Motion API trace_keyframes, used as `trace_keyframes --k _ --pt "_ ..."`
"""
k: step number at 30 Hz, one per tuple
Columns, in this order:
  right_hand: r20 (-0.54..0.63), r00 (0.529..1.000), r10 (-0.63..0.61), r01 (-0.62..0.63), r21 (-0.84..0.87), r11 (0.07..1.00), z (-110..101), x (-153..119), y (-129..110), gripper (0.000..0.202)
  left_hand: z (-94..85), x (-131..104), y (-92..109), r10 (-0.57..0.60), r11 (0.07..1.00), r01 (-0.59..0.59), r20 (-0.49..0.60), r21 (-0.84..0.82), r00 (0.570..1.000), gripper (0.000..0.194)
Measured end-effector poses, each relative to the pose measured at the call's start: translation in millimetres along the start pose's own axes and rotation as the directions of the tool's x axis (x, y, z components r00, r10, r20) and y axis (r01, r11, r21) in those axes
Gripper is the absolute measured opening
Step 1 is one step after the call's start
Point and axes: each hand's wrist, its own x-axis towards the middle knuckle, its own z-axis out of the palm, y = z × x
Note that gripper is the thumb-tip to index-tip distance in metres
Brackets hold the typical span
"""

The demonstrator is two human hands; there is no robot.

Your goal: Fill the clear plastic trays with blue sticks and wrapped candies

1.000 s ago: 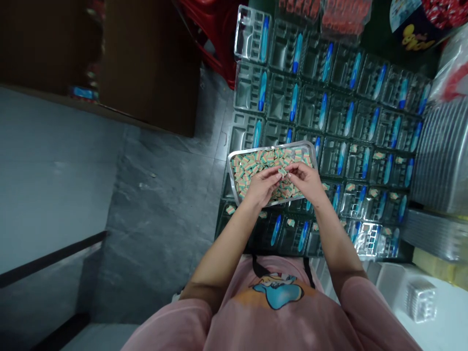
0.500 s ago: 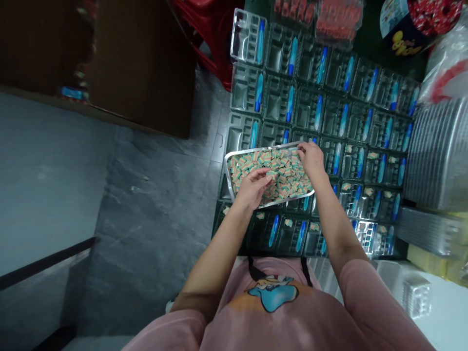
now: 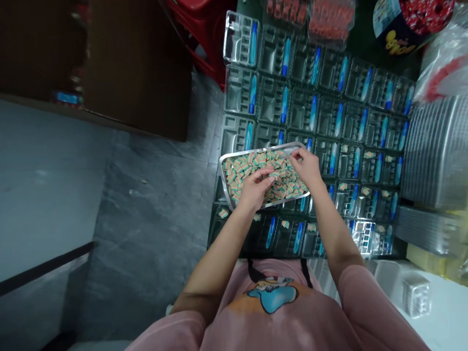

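Note:
A shallow metal tray (image 3: pixel 224 183) full of small striped pieces (image 3: pixel 241 168), pink-orange, pale and green like cut sour candy, rests over the clear plastic trays. My left hand (image 3: pixel 255 189) reaches over its middle, thumb and fingers closed around a striped piece. At the tray's far right corner, my right hand (image 3: pixel 307 168) has its fingertips pinched together just above the pieces. What those fingertips hold, if anything, is too small to make out. Around the metal tray lie rows of clear compartment trays (image 3: pixel 268 56), each with a blue stick (image 3: pixel 284 105); several nearer ones also hold striped pieces (image 3: pixel 285 224).
Stacked clear trays (image 3: pixel 424 151) stand at the right edge. At the far side are boxes of red pieces (image 3: pixel 331 22) and a printed tub (image 3: pixel 395 29) of red items. A red stool (image 3: pixel 204 34) and a brown carton (image 3: pixel 139 68) stand at the left.
My right hand has moved from the metal tray's far rim inward, down to the pieces. My left hand stays over the middle of the tray. The whole view has shifted slightly.

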Motion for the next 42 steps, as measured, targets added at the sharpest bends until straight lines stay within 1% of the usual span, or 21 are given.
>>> trace_keyframes --k 2,5,7,9,13,15,17,20,23,26,27,29,30,32,34,35,36,38,40,42 --pt "0.04 0.999 0.002 -0.009 0.174 0.985 0 -15 -7 0.009 7.1 1 -1 -0.002 1.0 0.002 0.008 -0.016 1.0 0.033" --pt "0.112 0.994 0.003 -0.051 0.425 0.904 3 -32 -9 0.012 15.9 4 -5 -0.022 0.999 0.021 -0.006 -0.024 1.0 0.036" --pt "0.14 0.99 0.018 -0.092 0.543 0.835 6 -37 -5 0.014 19.6 6 -9 -0.031 1.0 0.03 -0.019 -0.006 0.999 0.039" --pt "0.146 0.988 0.04 -0.122 0.609 0.784 7 -39 0 0.016 22.2 8 -13 -0.035 0.999 0.035 -0.033 0.021 0.999 0.041" --pt "0.164 0.985 0.058 -0.153 0.664 0.732 5 -38 8 0.018 28.2 12 -19 -0.015 0.995 0.024 -0.09 0.098 0.996 0.043" --pt "0.175 0.983 0.058 -0.162 0.668 0.726 1 -34 11 0.022 33.6 17 -23 0.039 0.989 -0.023 -0.11 0.146 0.993 0.041" --pt "0.158 0.985 0.069 -0.155 0.64 0.753 -6 -30 15 0.026 42.9 23 -27 0.122 0.979 -0.105 -0.094 0.175 0.988 0.041" --pt "0.1 0.992 0.075 -0.121 0.608 0.785 -22 -28 23 0.025 66.4 29 -35 0.204 0.968 -0.187 -0.091 0.17 0.975 0.042" --pt "0.086 0.994 0.062 -0.102 0.617 0.781 -41 -30 40 0.025 97.8 29 -43 0.197 0.974 -0.182 -0.109 0.135 0.974 0.048" --pt "0.074 0.993 0.096 -0.122 0.63 0.767 -69 -25 73 0.026 126.1 28 -50 0.125 0.986 -0.116 -0.069 0.119 0.99 0.052" --pt "0.044 0.992 0.121 -0.121 0.631 0.766 -84 -19 89 0.026 132.7 28 -52 0.107 0.987 -0.101 -0.045 0.126 0.993 0.052" --pt "-0.07 0.979 0.189 -0.108 0.613 0.783 -120 -2 127 0.024 140.0 28 -56 0.108 0.98 -0.105 -0.01 0.169 0.994 0.049" --pt "-0.151 0.961 0.233 -0.103 0.588 0.802 -141 10 149 0.024 140.9 29 -57 0.117 0.973 -0.114 -0.003 0.199 0.993 0.047" --pt "-0.307 0.9 0.308 -0.118 0.51 0.852 -183 38 194 0.022 138.6 31 -60 0.129 0.96 -0.123 -0.008 0.251 0.992 0.042" --pt "-0.4 0.841 0.365 -0.206 0.388 0.898 -220 68 238 0.017 133.8 33 -62 0.132 0.955 -0.119 -0.03 0.272 0.991 0.039" --pt "-0.429 0.816 0.386 -0.253 0.336 0.907 -235 82 257 0.015 131.6 34 -62 0.131 0.956 -0.115 -0.043 0.271 0.99 0.038" --pt "-0.447 0.798 0.405 -0.291 0.302 0.908 -245 95 274 0.013 129.7 34 -62 0.131 0.957 -0.111 -0.057 0.267 0.99 0.038" --pt "-0.441 0.789 0.427 -0.346 0.256 0.903 -259 117 299 0.011 128.0 34 -62 0.127 0.961 -0.103 -0.079 0.259 0.989 0.037" --pt "-0.418 0.797 0.436 -0.385 0.206 0.9 -264 133 316 0.011 128.9 33 -60 0.122 0.962 -0.094 -0.093 0.255 0.988 0.035" --pt "-0.399 0.804 0.44 -0.419 0.144 0.896 -266 143 326 0.009 131.8 31 -58 0.122 0.959 -0.091 -0.1 0.267 0.987 0.034"
